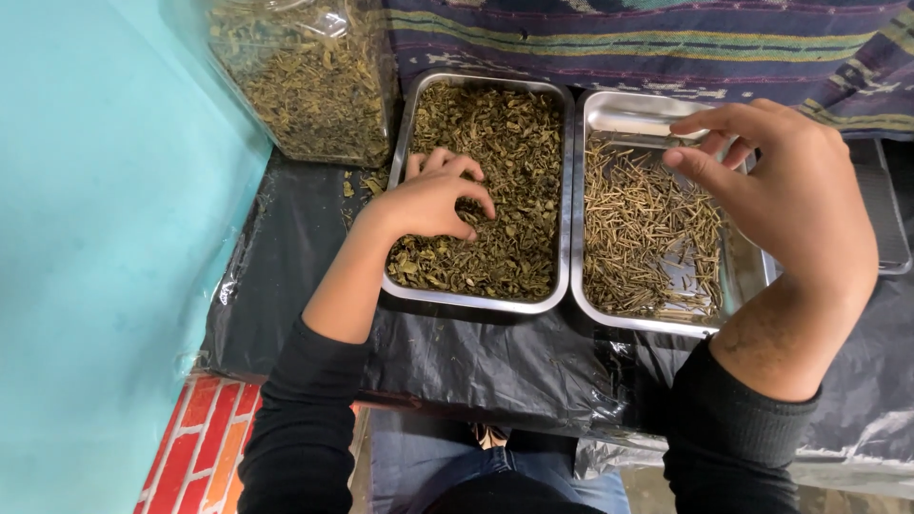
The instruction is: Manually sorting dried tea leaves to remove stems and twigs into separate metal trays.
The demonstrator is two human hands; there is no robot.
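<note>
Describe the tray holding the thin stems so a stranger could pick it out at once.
Start at the black plastic sheet spread below the striped cloth. Two metal trays sit side by side on it; take the right tray, under the right hand. It holds pale, straw-like stems, while the left tray is full of crumbled green leaves.

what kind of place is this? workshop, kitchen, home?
Likely a small home or cottage sorting spot for dried leaves, not a factory: two steel trays, one of leaves and one of stems, on black plastic sheeting, with a clear bag of unsorted leaf and a woven cloth.
</note>
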